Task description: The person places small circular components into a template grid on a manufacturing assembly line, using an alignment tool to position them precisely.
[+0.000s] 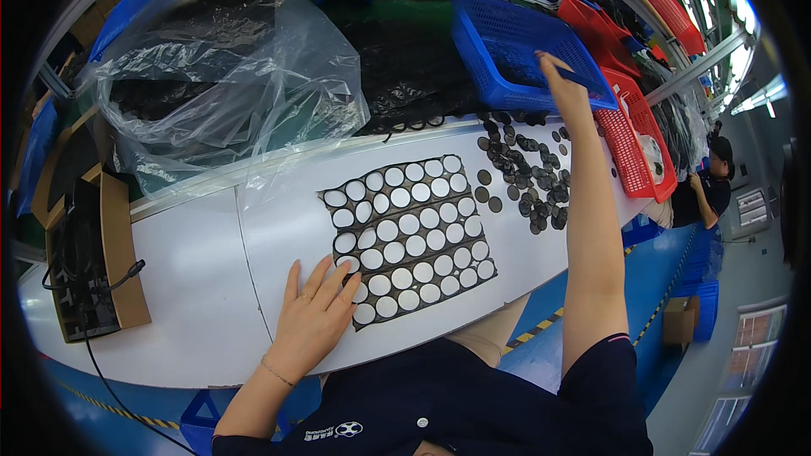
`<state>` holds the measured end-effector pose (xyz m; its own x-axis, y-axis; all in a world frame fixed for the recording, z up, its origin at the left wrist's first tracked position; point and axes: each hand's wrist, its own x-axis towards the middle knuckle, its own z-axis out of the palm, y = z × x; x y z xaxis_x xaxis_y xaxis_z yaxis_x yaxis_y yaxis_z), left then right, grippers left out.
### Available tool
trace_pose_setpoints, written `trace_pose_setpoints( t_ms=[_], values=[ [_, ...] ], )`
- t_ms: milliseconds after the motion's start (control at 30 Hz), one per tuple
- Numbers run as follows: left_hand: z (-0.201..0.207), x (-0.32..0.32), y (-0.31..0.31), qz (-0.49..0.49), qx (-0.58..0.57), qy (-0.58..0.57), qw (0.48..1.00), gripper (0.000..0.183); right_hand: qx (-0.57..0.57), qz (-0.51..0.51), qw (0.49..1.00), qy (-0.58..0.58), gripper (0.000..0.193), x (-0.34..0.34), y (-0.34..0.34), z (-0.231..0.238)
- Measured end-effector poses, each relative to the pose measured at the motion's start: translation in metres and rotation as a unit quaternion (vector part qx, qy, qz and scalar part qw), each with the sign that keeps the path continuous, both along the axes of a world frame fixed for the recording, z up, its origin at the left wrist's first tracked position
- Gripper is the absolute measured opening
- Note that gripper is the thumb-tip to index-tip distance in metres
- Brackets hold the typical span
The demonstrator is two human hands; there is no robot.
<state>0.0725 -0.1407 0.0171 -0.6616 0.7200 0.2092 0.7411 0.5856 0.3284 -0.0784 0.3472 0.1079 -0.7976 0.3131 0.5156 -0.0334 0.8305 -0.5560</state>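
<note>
A black netted sheet [397, 268] with rows of white discs [416, 246] lies on the white table in front of me. My left hand [314, 311] rests at its near left edge, fingers spread, fingertips touching the sheet and its edge discs. My right hand [564, 89] is stretched far out over the blue basket [477, 55]. Its fingers appear closed on a dark flat piece [581, 79], whose kind I cannot make out. Loose dark round discs [541, 181] lie in a scattered heap left of my right forearm.
Clear plastic bagging [228, 93] with black material spreads at the back left. Black netting [405, 67] lies behind the table edge. An open cardboard box [127, 270] with cables stands at left. Red baskets [629, 131] stand at right; another person [714, 181] is beyond them.
</note>
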Motion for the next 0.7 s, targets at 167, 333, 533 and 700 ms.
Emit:
trace_pose_setpoints(
  t_ms=[167, 333, 533, 700],
  values=[
    [-0.008, 0.01, -0.009, 0.04, -0.013, -0.009, 0.999, 0.047, 0.04, -0.08, 0.976, -0.197, 0.035, -0.019, 0.029, -0.01],
    [-0.01, 0.01, -0.012, 0.047, -0.012, 0.015, 0.999, 0.041, 0.062, -0.21, 0.941, -0.258, 0.052, -0.03, 0.034, -0.013],
    [-0.009, 0.01, -0.009, 0.046, -0.004, 0.024, 0.999, 0.039, -0.04, -0.129, 0.973, -0.186, 0.047, -0.021, 0.043, -0.015],
    [-0.01, 0.009, -0.008, 0.037, 0.002, 0.022, 0.999, 0.04, 0.026, -0.127, 0.983, -0.131, 0.043, -0.016, 0.029, -0.013]
  ],
)
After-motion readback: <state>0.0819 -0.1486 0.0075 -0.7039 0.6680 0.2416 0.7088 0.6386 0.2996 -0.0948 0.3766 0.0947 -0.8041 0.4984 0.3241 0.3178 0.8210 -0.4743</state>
